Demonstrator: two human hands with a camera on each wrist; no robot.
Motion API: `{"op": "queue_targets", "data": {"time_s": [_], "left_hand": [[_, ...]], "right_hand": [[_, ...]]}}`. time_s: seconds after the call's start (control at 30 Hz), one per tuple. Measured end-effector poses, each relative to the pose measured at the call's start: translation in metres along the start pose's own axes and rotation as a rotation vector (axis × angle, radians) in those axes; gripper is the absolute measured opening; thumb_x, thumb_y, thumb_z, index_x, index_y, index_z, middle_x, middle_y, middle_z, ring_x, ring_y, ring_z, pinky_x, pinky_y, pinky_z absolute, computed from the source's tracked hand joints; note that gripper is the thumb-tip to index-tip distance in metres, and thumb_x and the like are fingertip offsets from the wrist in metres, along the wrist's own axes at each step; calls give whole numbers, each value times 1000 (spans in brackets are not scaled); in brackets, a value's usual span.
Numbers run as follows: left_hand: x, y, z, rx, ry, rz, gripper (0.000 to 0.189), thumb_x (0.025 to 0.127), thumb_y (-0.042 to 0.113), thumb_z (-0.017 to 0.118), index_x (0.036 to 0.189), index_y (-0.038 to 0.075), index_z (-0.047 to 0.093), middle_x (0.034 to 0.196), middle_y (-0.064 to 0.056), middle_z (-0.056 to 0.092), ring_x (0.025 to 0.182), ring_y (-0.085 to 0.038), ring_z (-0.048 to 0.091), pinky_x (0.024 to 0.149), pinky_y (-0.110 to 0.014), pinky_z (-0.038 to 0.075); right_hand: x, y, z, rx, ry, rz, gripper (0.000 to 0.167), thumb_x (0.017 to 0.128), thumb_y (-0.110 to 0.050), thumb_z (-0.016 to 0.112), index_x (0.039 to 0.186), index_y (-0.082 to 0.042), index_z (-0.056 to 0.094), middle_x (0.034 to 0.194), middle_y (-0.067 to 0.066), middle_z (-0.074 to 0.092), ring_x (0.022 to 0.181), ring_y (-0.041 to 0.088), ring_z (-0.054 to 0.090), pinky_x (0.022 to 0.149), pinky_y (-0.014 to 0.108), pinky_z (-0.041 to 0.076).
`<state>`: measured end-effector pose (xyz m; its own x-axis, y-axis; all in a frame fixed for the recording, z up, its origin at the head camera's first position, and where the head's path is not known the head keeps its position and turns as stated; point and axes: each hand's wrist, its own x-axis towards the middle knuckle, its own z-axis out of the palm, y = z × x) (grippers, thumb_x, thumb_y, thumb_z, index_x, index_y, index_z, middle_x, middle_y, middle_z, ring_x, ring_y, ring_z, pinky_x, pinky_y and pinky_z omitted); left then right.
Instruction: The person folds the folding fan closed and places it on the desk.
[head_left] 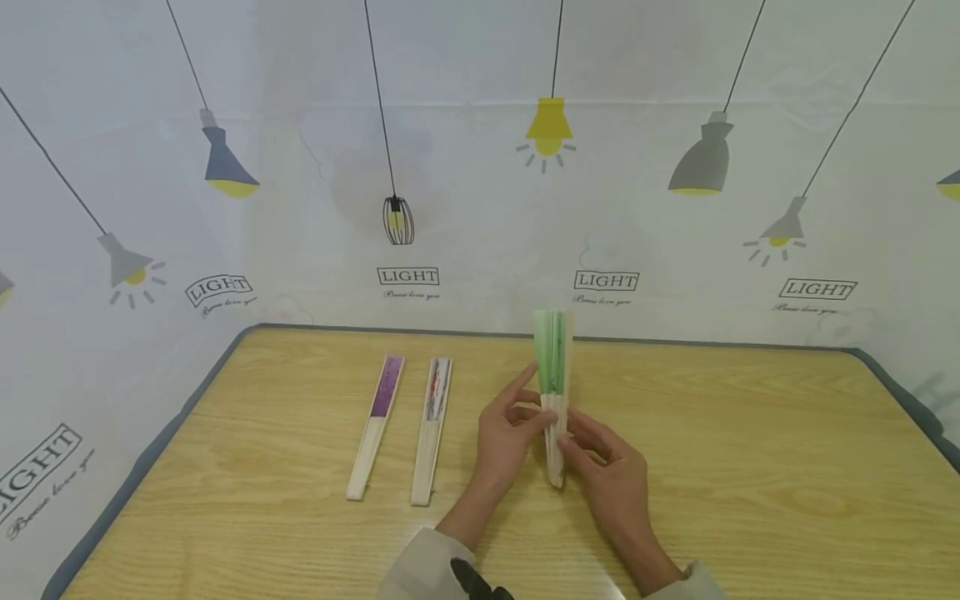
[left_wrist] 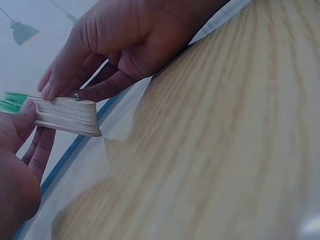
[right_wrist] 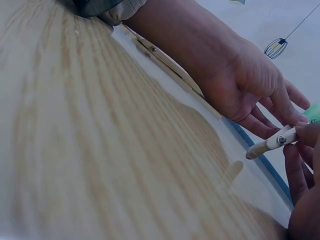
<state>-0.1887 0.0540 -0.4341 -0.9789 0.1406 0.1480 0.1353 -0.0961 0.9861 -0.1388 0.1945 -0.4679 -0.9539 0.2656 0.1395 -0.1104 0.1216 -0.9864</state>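
A mostly folded hand fan with green leaf and pale ribs is held up over the table between both hands, its green end pointing away from me. My left hand pinches the ribs just below the green part, thumb on the near side. Lower down, my right hand grips the ribs close to the rivet end. In the left wrist view, the stacked ribs and the metal rivet show between the fingers. From the right wrist view, the fan's narrow end sticks out past the fingers.
Two closed fans lie side by side left of my hands: one with a purple leaf, one with a white, grey and red leaf. The wood-grain table has a grey edge. Behind it hangs a lamp-print sheet.
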Motion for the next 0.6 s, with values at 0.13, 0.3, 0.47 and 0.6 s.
{"op": "queue_targets", "data": {"time_s": [0.13,0.3,0.47,0.6], "left_hand": [[4,-12,0,-17,-7,-5,59,82,1,72,137,12,54,101,-14,63,80,-21,64,66,-21,57],[9,-29,0,-20,-9,-10,58,82,4,73,136,17,55,102,-10,64,81,-20,64,68,-23,57],[9,-31,0,-3,-4,-1,56,81,8,75,133,19,58,99,-7,65,80,-18,64,68,-25,58],[9,-30,1,7,2,-3,56,81,10,76,133,21,59,97,-4,65,79,-17,65,67,-25,58]], "right_hand": [[0,1,0,-7,0,-14,39,82,-22,77,119,-16,67,109,4,69,96,16,66,85,25,56],[0,1,0,5,-3,-19,41,80,-20,78,119,-16,66,108,5,69,93,18,66,83,25,57],[1,1,0,19,-13,-15,43,80,-17,79,120,-14,64,109,5,68,93,19,66,84,27,57],[1,1,-1,19,-12,-10,43,80,-14,78,121,-13,62,109,5,68,93,18,66,86,27,56]]}}
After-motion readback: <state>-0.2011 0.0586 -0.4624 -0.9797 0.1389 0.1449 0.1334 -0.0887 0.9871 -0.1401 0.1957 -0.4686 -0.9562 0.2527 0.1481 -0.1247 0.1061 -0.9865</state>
